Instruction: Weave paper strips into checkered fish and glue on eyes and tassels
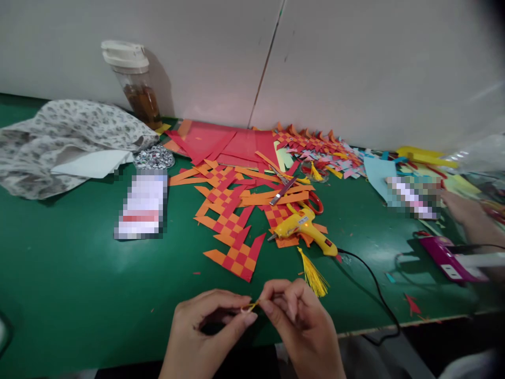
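Note:
Close to the table's front edge, my left hand [211, 326] and my right hand [302, 321] meet fingertip to fingertip. Pinched between them is a thin yellow cord [253, 306] with a small loop at the left fingers; its full shape is hidden. Just beyond the right hand lies a yellow tassel [313, 272]. A yellow glue gun [303, 230] rests behind the tassel, nozzle to the left. Woven red and orange paper pieces [236, 258] spread out ahead of my hands, with a box cutter [283, 190] on orange strips.
At left are a phone [142, 205], patterned cloth [74, 142] and a bottle [138, 87] against the wall. Scissors [315, 202] lie behind the glue gun. Its black cable [376, 284] crosses the right side near a purple power strip [447, 258]. Another person's hand [465, 210] is at far right.

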Action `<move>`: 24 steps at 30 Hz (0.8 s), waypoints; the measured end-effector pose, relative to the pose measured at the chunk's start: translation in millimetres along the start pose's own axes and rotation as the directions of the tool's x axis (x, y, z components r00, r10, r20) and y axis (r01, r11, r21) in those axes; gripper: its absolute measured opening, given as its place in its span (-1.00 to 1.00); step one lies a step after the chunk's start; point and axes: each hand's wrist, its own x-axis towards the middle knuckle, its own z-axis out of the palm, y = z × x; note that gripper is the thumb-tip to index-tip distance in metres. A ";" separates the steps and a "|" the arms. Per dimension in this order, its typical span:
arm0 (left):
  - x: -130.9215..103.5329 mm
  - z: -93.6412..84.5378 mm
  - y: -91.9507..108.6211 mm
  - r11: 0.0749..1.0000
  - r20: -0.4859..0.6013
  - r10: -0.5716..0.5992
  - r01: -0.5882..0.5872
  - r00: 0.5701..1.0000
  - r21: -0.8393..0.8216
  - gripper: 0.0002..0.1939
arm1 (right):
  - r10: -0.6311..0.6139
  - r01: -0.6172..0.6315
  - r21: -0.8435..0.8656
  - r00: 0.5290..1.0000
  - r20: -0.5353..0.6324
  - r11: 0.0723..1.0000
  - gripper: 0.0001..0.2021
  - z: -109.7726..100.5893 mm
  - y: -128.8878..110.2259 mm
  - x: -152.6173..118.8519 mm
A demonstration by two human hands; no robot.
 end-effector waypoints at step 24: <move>14.7 -4.7 8.2 0.889 0.104 -0.314 0.331 0.944 -0.315 -0.85 | -0.051 0.049 -0.090 0.999 -0.020 0.995 -0.76 -11.1 -18.9 5.5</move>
